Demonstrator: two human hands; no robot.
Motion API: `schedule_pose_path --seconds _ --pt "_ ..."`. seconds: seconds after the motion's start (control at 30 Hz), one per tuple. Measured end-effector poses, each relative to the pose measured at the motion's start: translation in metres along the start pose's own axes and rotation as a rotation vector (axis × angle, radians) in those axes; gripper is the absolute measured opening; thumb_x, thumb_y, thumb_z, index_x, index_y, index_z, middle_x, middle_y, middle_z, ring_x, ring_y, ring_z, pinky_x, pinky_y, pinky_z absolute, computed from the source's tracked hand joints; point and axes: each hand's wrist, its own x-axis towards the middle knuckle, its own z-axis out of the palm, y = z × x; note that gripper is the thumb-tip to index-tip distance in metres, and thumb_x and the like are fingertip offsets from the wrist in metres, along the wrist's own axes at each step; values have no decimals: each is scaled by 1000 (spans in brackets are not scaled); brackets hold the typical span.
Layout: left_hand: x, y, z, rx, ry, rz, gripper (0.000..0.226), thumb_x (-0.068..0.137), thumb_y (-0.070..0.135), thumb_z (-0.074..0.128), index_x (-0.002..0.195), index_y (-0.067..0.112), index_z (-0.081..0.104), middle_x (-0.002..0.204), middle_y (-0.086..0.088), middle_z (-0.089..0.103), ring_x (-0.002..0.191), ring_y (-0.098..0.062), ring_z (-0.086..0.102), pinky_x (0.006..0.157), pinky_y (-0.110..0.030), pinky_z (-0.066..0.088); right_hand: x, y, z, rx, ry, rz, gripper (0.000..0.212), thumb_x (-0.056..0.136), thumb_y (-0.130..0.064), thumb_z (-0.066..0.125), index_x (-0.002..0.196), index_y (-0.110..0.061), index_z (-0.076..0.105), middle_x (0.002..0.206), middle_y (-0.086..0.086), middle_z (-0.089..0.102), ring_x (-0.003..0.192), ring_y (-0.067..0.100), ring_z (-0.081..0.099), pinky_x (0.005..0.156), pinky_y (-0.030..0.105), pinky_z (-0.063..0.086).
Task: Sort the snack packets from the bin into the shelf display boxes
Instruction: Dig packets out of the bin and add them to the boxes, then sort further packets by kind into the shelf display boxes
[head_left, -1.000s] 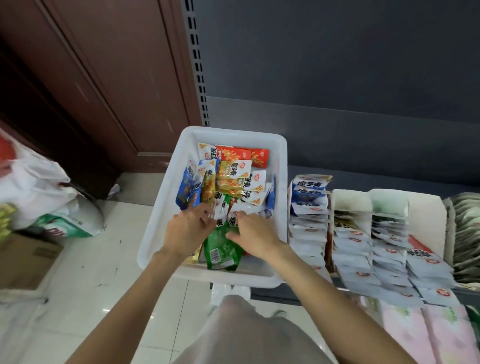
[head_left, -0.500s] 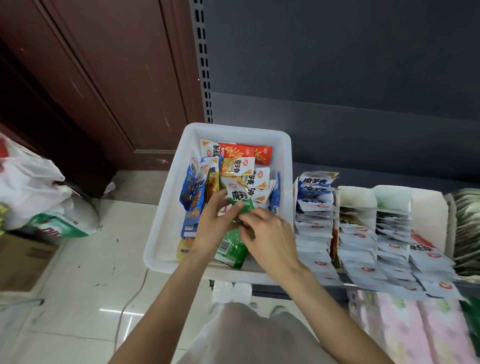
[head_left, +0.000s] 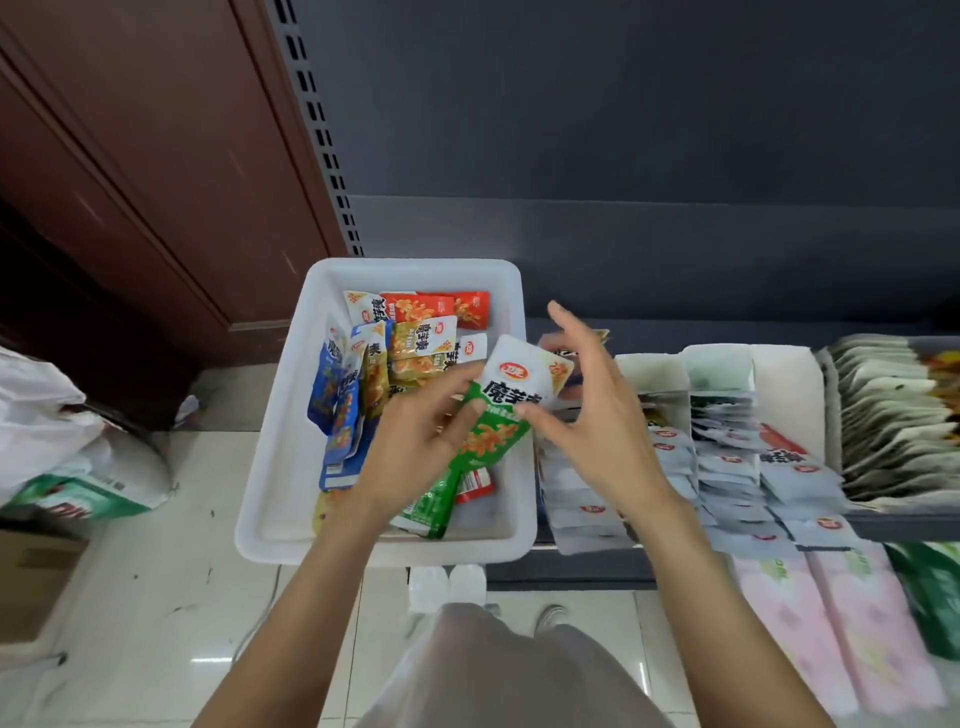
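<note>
pink packs (head_left: 852, 618) motion-blurred bottom right, hands (head_left: 415, 441) hide bin's (head_left: 270, 467) middle pkts

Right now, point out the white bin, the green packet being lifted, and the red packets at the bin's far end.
white bin (head_left: 270, 540): head view, near left corner of its rim.
green packet (head_left: 491, 441): head view, its printed green middle.
red packets (head_left: 441, 307): head view, front face of one.

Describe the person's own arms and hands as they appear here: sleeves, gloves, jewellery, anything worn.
Both forearms are bare up to the frame's lower edge, with no sleeve in view. The left hand and right hand wear no gloves, and no ring, watch or bracelet shows. Fingernails look short and plain. Below the arms, a pale grey garment covers the person's body.
</note>
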Motion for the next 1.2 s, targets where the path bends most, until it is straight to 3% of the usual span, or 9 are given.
schedule_pose_path --seconds 0.07,0.17,0.3,0.47,0.57,0.7,0.9,1.0,1.2 --pt "7 11 11 208 -17 178 35 91 29 51 125 35 51 107 14 67 86 -5 67 66 -31 59 -4 4 -19 -13 22 11 54 78 -24 76 125 -33 50 111 -6 65 84 11 65 70 40 56" --pt "19 30 36 258 101 327 33 90 25 54 123 21 57 105 1 70 89 -9 66 71 -27 58 -19 14 -53 69 147 43 22 80 -23 74 96 -13 62 84 -8 71 71 9 66 61 39 55" --pt "33 57 78 189 259 404 23 90 11 59 112 9 64 108 -2 66 102 -12 58 92 -17 41 -44 41 -109 319 539 108 13 85 -15 68 86 -27 62 76 -15 68 63 2 62 56 24 54" --pt "57 64 143 413 -183 364 34 88 23 55 122 16 59 118 0 62 112 -20 52 95 -32 40 -56 89 -161 295 857 222 10 89 -12 65 99 -9 67 69 -25 67 62 -7 59 55 12 47" --pt "67 60 185 620 -353 369 46 90 27 56 134 14 49 129 -3 56 122 -25 44 101 -35 30 -52 116 -177 70 762 179 10 90 -21 64 87 -13 70 64 -10 64 60 1 53 56 29 48" --pt "66 48 211 836 -435 384 45 93 32 49 134 15 48 125 -4 57 116 -28 44 97 -39 33 -30 129 -183 -325 579 -84 10 89 -16 65 87 -8 71 73 -9 58 65 2 47 57 14 35" --pt "62 41 211 781 -338 419 32 86 25 59 118 18 64 105 0 68 102 -25 54 87 -38 41 10 144 -144 -814 77 -67 12 86 -15 61 79 -21 68 72 1 69 67 27 64 56 28 40" --pt "62 41 207 725 -341 421 33 86 21 60 118 16 64 108 -3 67 105 -24 56 89 -38 41 19 142 -138 -883 52 -100 17 74 -9 68 63 -22 67 54 3 63 54 27 60 65 30 41" --pt "54 35 186 550 -223 422 33 86 24 55 119 21 63 115 5 63 110 -15 53 96 -30 39 9 158 -134 -902 -128 0 24 85 -17 51 89 -27 72 86 0 70 95 22 59 81 34 27"
